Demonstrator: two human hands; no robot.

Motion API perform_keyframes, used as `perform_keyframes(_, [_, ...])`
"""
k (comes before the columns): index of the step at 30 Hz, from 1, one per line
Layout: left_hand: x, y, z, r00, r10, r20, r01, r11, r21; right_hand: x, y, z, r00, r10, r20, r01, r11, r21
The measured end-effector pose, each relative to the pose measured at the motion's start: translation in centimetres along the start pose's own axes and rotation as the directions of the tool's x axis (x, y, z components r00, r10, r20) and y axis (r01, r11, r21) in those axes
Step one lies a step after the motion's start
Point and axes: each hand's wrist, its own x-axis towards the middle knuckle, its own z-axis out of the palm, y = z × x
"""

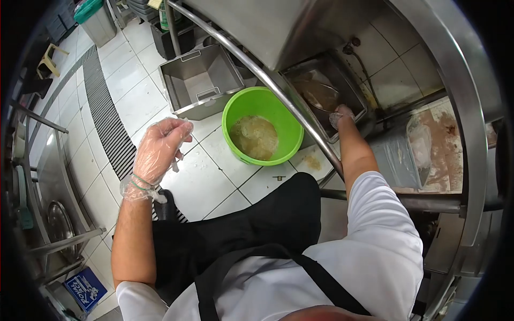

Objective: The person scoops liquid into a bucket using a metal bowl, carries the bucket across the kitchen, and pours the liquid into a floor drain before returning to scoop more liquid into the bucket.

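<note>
My left hand [160,147], in a clear plastic glove with a green band at the wrist, hovers over the tiled floor. Its fingers are curled in towards the thumb, and nothing shows in them. To the right of it stands a bright green bucket [233,136] with cloudy, foamy brownish liquid inside. My right hand [341,116], also gloved, reaches past a metal rail into a dark rectangular metal tub [356,91]. There its fingers close at the edge of a rounded metal bowl [320,96] amid brown liquid. The fingertips are partly hidden.
An open metal basin [201,80] with wire handles sits behind the bucket. The curved metal rail [257,69] crosses between bucket and tub. A slotted floor drain [104,101] runs along the left. Metal racks [67,176] stand at far left, and a blue box [85,289] lies below.
</note>
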Motion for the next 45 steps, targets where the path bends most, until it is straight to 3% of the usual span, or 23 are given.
perform_keyframes(4, [0.2, 0.1, -0.1, 1.000, 0.014, 0.005, -0.014, 0.999, -0.048, -5.2, -1.0, -1.1, 0.975, -0.219, -0.034, 0.221, 0.971, 0.093])
perform_keyframes(7, [0.5, 0.1, -0.2, 1.000, 0.001, 0.008, 0.000, 0.999, -0.048, -7.0, -2.2, -1.4, 0.987, -0.151, -0.060, 0.158, 0.976, 0.150])
perform_keyframes(11, [1.1, 0.0, -0.4, 0.998, 0.059, 0.011, -0.059, 0.997, -0.043, -1.1, -1.4, -2.7, 0.983, -0.181, -0.013, 0.180, 0.968, 0.177])
perform_keyframes(13, [1.2, 0.0, -0.5, 0.997, 0.068, 0.025, -0.066, 0.995, -0.072, -1.4, -2.0, -3.4, 0.948, -0.305, -0.092, 0.312, 0.948, 0.066])
perform_keyframes(16, [1.4, -0.1, -0.7, 0.996, 0.082, 0.031, -0.078, 0.992, -0.099, -10.7, -6.1, -3.4, 0.971, -0.217, -0.099, 0.234, 0.945, 0.229])
perform_keyframes(18, [1.4, 0.2, -0.8, 0.995, 0.094, 0.039, -0.089, 0.990, -0.109, -12.5, -6.9, -3.8, 0.980, -0.173, -0.099, 0.196, 0.930, 0.312])
perform_keyframes(20, [1.3, 0.5, -1.0, 0.994, 0.100, 0.043, -0.094, 0.988, -0.119, -12.4, -7.8, -4.3, 0.924, -0.372, -0.091, 0.380, 0.921, 0.088])
perform_keyframes(21, [1.4, 0.6, -1.1, 0.993, 0.112, 0.043, -0.106, 0.986, -0.126, -12.6, -8.4, -4.0, 0.960, -0.249, -0.127, 0.275, 0.923, 0.270])
perform_keyframes(24, [1.6, 0.9, -1.5, 0.991, 0.126, 0.052, -0.118, 0.985, -0.129, -13.3, -9.0, -4.7, 0.933, -0.340, -0.117, 0.358, 0.909, 0.215])
perform_keyframes(28, [1.4, 0.7, -1.4, 0.988, 0.149, 0.035, -0.143, 0.981, -0.129, -12.4, -8.8, -5.3, 0.929, -0.347, -0.125, 0.362, 0.925, 0.117])
perform_keyframes(30, [1.6, 0.8, -1.6, 0.987, 0.155, 0.031, -0.150, 0.982, -0.119, -14.1, -9.4, -4.8, 0.819, -0.553, -0.154, 0.499, 0.818, -0.285])
perform_keyframes(31, [1.6, 0.8, -1.7, 0.987, 0.160, 0.029, -0.156, 0.981, -0.112, -15.7, -9.4, -4.3, 0.850, -0.502, -0.158, 0.497, 0.865, -0.070])
perform_keyframes(35, [1.6, 0.7, -1.9, 0.985, 0.168, 0.035, -0.163, 0.981, -0.106, -17.2, -9.3, -3.4, 0.822, -0.550, -0.150, 0.533, 0.834, -0.141])
perform_keyframes(37, [1.4, 1.0, -2.0, 0.987, 0.157, 0.030, -0.153, 0.984, -0.094, -18.4, -9.1, -2.7, 0.703, -0.674, -0.229, 0.620, 0.738, -0.268])
perform_keyframes(38, [1.3, 1.1, -2.0, 0.988, 0.152, 0.030, -0.149, 0.986, -0.079, -18.1, -8.8, -2.5, 0.705, -0.674, -0.222, 0.620, 0.737, -0.268])
perform_keyframes(40, [1.4, 1.0, -2.1, 0.989, 0.146, 0.031, -0.143, 0.987, -0.076, -17.3, -8.0, -2.3, 0.667, -0.696, -0.266, 0.724, 0.690, 0.010])
perform_keyframes(44, [1.5, 0.9, -2.1, 0.989, 0.144, 0.035, -0.141, 0.986, -0.089, -16.3, -7.6, -2.3, 0.610, -0.740, -0.284, 0.750, 0.655, -0.096])
perform_keyframes(45, [1.6, 0.8, -2.1, 0.989, 0.142, 0.035, -0.138, 0.986, -0.091, -17.2, -7.8, -2.3, 0.556, -0.777, -0.296, 0.733, 0.626, -0.266])
